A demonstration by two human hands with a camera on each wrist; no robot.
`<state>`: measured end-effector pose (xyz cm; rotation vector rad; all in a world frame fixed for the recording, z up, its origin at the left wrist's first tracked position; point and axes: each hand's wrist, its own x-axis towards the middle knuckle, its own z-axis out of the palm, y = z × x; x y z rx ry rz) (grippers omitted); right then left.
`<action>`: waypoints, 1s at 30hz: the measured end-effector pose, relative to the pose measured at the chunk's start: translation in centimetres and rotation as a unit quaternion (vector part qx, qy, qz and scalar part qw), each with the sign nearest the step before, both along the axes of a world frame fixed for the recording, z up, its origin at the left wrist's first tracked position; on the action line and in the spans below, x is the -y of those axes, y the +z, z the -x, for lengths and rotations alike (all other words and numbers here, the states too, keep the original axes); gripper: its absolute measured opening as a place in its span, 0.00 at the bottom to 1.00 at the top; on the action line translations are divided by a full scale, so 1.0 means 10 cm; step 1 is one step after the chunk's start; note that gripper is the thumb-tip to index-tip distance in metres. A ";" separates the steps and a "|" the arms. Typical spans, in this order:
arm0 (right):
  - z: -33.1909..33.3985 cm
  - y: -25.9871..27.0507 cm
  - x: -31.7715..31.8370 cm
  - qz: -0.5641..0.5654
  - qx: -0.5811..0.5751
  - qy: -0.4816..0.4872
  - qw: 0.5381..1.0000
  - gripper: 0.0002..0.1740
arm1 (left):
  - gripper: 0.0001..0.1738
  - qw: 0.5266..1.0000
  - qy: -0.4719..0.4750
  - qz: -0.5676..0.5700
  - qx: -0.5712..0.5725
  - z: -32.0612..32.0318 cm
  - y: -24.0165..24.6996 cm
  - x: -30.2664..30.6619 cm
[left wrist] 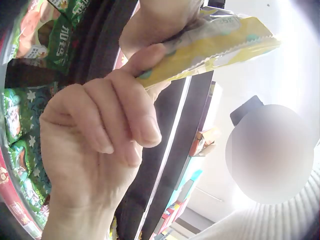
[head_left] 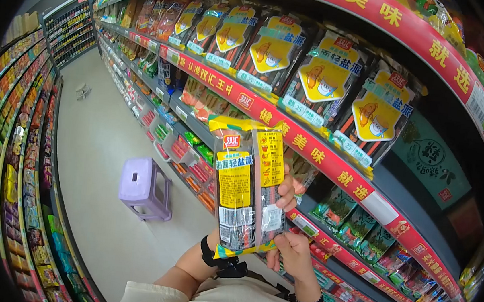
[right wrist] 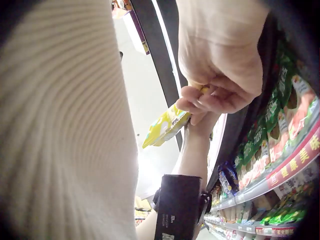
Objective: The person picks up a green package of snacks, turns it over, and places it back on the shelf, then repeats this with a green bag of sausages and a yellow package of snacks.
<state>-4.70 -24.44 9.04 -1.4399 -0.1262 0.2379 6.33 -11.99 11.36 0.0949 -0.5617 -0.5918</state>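
Note:
A yellow-and-dark pack of sausages (head_left: 235,188) is held up before the chest, its back with printed text and barcode turned to the head view. Behind it runs my left arm, and the fingers of my left hand (head_left: 288,190) curl round the right edge; the palm is hidden. My right hand (head_left: 296,254) pinches the lower right corner between thumb and fingers. In the left wrist view, my right hand (left wrist: 97,117) has its fingers curled in by the end of the pack (left wrist: 215,47). The right wrist view shows the pack's yellow end (right wrist: 167,125) beyond my right hand (right wrist: 220,65).
Similar sausage packs (head_left: 329,69) stand in a row on the shelf ahead, above a red label strip (head_left: 322,155). Green packets (head_left: 335,208) fill the shelf below. A purple stool (head_left: 142,185) stands in the aisle at left, with another stocked shelf (head_left: 20,189) beyond it.

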 end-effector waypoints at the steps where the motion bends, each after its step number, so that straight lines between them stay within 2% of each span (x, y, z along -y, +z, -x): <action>1: 0.01 0.01 0.00 0.000 -0.005 -0.002 1.000 0.23 | 0.28 1.000 0.002 -0.017 0.003 0.00 0.00 0.00; 3: 0.00 0.05 -0.01 0.013 0.000 0.001 1.000 0.23 | 0.28 0.999 0.023 -0.029 0.002 -0.01 -0.03 0.03; 5: 0.00 0.04 -0.01 0.015 0.000 0.000 1.000 0.23 | 0.28 0.999 0.003 0.033 0.022 0.00 -0.03 0.04; 7: 0.01 0.03 0.00 0.021 0.010 -0.006 1.000 0.23 | 0.30 0.999 -0.006 0.032 -0.016 0.04 -0.05 0.04; 13: 0.02 0.02 0.02 0.013 0.017 -0.015 1.000 0.23 | 0.35 0.996 -0.030 0.084 -0.002 0.00 -0.13 0.12; 19: 0.04 0.05 0.04 0.010 0.024 -0.022 0.999 0.23 | 0.39 0.995 -0.027 0.094 0.003 0.04 -0.08 0.16; 27: 0.08 0.06 0.07 -0.003 0.013 -0.028 1.000 0.22 | 0.40 0.995 -0.036 0.079 0.042 0.01 -0.04 0.18; 30: 0.08 0.04 0.07 0.004 0.021 -0.032 0.999 0.25 | 0.40 0.996 -0.041 0.072 0.045 -0.04 -0.11 0.21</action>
